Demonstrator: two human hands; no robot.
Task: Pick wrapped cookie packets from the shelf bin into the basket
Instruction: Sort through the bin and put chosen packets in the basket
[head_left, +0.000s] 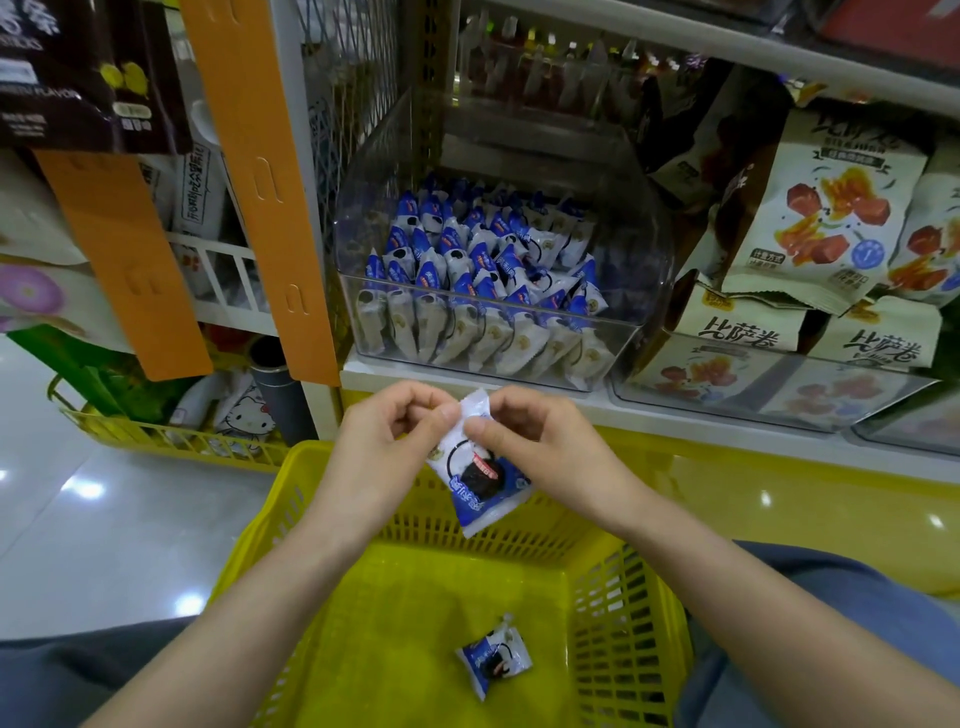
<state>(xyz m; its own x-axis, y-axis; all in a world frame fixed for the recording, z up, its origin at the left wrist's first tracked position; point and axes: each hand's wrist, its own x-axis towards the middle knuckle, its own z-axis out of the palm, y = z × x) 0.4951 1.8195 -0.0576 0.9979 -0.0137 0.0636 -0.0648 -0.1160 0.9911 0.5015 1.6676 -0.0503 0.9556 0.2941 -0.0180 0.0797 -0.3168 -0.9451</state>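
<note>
Head view shows us pinching one blue-and-white cookie packet (480, 467) between left hand (387, 452) and right hand (540, 441) above our yellow basket (332, 519), another packet (493, 657) lying below, the clear bin (498, 244) beyond.

Bare arms come in from both lower corners, the left forearm (244, 592) and the right forearm (727, 571) angling toward the middle. The left hand (387, 447) has its fingers curled, thumb and forefinger pinching the top edge of a cookie packet (480, 488). The right hand (540, 441) mirrors it, thumb on that same edge. The two thumbs sit just beside each other.
</note>
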